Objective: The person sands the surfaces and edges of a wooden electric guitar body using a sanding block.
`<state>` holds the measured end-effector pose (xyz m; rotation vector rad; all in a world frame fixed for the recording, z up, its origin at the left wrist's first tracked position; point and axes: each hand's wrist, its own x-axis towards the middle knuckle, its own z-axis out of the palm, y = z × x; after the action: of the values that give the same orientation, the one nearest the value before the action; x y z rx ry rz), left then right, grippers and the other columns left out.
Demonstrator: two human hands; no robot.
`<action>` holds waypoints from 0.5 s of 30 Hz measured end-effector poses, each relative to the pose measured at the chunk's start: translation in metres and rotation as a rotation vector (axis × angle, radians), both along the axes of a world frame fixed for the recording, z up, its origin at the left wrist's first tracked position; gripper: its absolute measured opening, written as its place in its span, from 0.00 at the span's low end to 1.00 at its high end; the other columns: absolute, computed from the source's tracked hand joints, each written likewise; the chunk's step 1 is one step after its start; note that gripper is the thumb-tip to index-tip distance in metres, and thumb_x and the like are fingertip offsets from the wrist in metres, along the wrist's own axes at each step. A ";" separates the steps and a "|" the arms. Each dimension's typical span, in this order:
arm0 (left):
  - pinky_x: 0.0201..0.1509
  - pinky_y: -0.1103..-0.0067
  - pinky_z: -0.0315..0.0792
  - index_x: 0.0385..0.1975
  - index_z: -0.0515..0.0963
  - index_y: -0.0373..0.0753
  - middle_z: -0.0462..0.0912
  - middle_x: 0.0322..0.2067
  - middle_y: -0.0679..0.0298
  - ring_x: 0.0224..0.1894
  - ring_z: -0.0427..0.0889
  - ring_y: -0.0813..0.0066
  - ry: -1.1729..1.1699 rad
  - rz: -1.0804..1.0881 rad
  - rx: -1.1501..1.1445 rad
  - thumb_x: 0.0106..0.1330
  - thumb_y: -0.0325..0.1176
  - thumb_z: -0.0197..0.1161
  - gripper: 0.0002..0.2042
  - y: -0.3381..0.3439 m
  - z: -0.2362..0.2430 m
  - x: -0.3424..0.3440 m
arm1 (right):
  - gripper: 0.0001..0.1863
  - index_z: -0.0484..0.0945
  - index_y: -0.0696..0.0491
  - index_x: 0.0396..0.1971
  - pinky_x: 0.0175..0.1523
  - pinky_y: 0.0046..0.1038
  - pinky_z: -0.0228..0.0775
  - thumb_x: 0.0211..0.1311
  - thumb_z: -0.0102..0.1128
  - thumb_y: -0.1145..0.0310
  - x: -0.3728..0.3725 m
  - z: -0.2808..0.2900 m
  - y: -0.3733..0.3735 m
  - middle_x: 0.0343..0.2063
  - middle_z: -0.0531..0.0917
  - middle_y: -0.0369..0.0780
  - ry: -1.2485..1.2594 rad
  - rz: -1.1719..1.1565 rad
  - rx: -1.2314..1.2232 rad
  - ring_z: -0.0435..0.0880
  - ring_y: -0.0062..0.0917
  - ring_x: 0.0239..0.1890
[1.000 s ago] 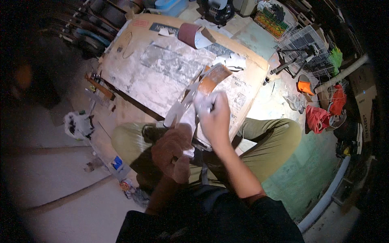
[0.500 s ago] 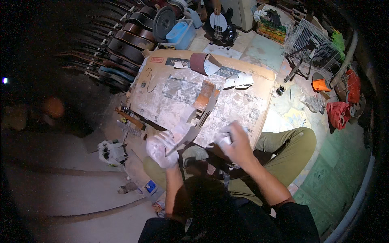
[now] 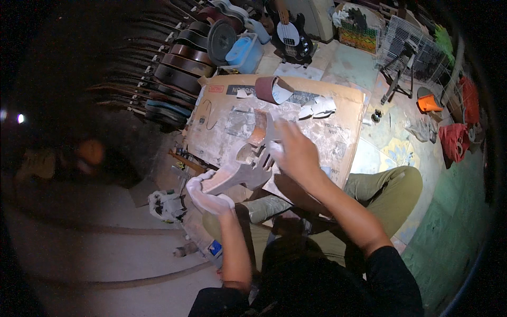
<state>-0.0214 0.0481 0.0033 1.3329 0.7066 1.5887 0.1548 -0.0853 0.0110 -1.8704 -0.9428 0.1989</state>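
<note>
My left hand (image 3: 208, 198), white with dust, is closed round the lower end of a grey, dusty guitar body (image 3: 240, 177) with cut-out hollows and a curved horn. It holds the body tilted above the cardboard (image 3: 338, 134), over my lap. My right hand (image 3: 296, 153) is at the body's right edge, its fingers curled and smeared by motion. A whitish patch shows at its fingertips, but I cannot make out what it holds. A curled strip of brown sandpaper (image 3: 266, 90) stands at the cardboard's far side, beside torn white paper pieces (image 3: 318, 107).
A row of guitars (image 3: 182, 63) leans at the far left, near a blue tub (image 3: 244, 53). A black bass guitar (image 3: 290, 39) stands behind the cardboard. At the right are a tripod (image 3: 397, 74), a wire cage (image 3: 406, 45) and a red bag (image 3: 454, 141).
My right hand has moved up and away from me, to the guitar body's right edge. The body has turned slightly in my left hand's grip. The whole view has shifted a little.
</note>
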 end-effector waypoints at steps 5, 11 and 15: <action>0.41 0.69 0.76 0.32 0.68 0.31 0.77 0.31 0.54 0.34 0.78 0.65 -0.021 0.241 0.021 0.73 0.40 0.49 0.15 0.034 -0.016 0.023 | 0.30 0.71 0.56 0.60 0.51 0.44 0.74 0.57 0.64 0.64 -0.009 -0.075 -0.061 0.47 0.79 0.49 0.019 0.184 -0.095 0.81 0.48 0.46; 0.50 0.68 0.77 0.47 0.72 0.24 0.81 0.42 0.50 0.42 0.81 0.62 0.188 0.548 -0.073 0.59 0.29 0.71 0.21 0.075 -0.082 0.033 | 0.21 0.79 0.59 0.48 0.55 0.37 0.73 0.57 0.68 0.64 -0.033 -0.154 -0.119 0.45 0.83 0.51 0.485 0.200 -0.124 0.83 0.43 0.49; 0.52 0.69 0.76 0.51 0.75 0.21 0.81 0.48 0.49 0.46 0.81 0.65 0.032 0.292 -0.549 0.56 0.34 0.76 0.28 0.067 -0.100 0.039 | 0.20 0.80 0.60 0.47 0.55 0.35 0.73 0.57 0.69 0.66 -0.030 -0.179 -0.113 0.43 0.84 0.52 0.513 0.091 -0.119 0.83 0.43 0.48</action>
<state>0.0172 0.1148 -0.0971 0.8777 1.2957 1.4453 0.1245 -0.1983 -0.1684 -1.7573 -0.6680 0.7650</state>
